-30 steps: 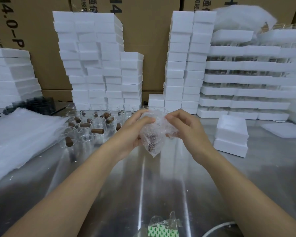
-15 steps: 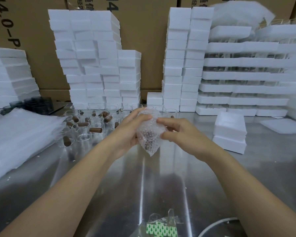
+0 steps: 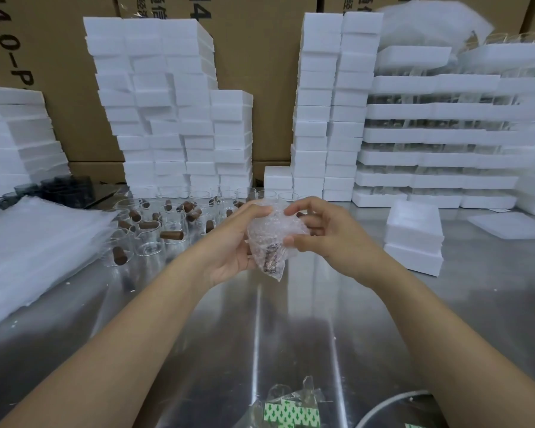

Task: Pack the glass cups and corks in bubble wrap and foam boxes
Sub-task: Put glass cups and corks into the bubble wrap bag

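Above the steel table, both hands hold a bubble-wrap bundle [image 3: 271, 239] with a cork showing dark through its lower end. My left hand [image 3: 232, 242] cups the bundle from the left. My right hand [image 3: 318, 233] pinches its right side with thumb and fingertips. Behind them stand several clear glass cups [image 3: 145, 239], with brown corks [image 3: 171, 235] lying in and among them. A short stack of white foam boxes [image 3: 414, 236] sits to the right of my hands.
A pile of bubble-wrap bags [image 3: 34, 242] lies at the left. Tall stacks of foam boxes [image 3: 167, 103] line the back, in front of cardboard cartons [image 3: 260, 72]. A plastic bag with green-printed labels [image 3: 291, 410] lies at the near edge. Dark glassware [image 3: 65, 189] sits back left.
My right hand has shifted its grip on the bundle, with the fingers now spread over its top and side. The bundle has turned slightly between my hands.
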A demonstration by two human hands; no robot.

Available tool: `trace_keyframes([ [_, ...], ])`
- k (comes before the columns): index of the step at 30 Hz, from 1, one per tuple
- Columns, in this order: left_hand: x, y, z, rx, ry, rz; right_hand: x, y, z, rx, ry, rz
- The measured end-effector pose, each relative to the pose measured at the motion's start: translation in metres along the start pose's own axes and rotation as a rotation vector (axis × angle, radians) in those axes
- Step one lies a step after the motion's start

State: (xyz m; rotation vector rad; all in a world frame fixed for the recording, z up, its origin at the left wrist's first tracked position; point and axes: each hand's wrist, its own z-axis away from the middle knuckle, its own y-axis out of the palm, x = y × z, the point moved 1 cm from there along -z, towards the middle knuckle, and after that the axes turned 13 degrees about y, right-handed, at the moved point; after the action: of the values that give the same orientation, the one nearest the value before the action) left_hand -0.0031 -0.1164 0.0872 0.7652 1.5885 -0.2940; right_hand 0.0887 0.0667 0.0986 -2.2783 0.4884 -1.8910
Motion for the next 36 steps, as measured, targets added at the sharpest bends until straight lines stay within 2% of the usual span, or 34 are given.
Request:
trace_keyframes([
  [3,-0.002,0.001,0.002,-0.015,-0.049,0.068,0.0,0.006,-0.001,-0.116,-0.006,-0.067],
  [6,-0.004,0.002,0.003,0.011,-0.092,0.176,-0.003,0.007,-0.002,-0.188,-0.065,-0.027],
  [16,0.006,0.014,0.002,-0.032,-0.133,0.251,-0.007,0.016,-0.006,-0.205,-0.098,0.095],
  [24,0.006,0.017,0.003,-0.075,-0.111,0.22,-0.005,0.02,-0.001,-0.225,-0.065,0.025],
  [32,0.005,0.015,0.006,-0.067,-0.132,0.312,-0.011,0.026,-0.001,-0.276,-0.179,0.407],
  [36,0.002,0.019,0.007,-0.089,-0.108,0.21,-0.008,0.025,0.003,-0.165,-0.142,0.561],
])
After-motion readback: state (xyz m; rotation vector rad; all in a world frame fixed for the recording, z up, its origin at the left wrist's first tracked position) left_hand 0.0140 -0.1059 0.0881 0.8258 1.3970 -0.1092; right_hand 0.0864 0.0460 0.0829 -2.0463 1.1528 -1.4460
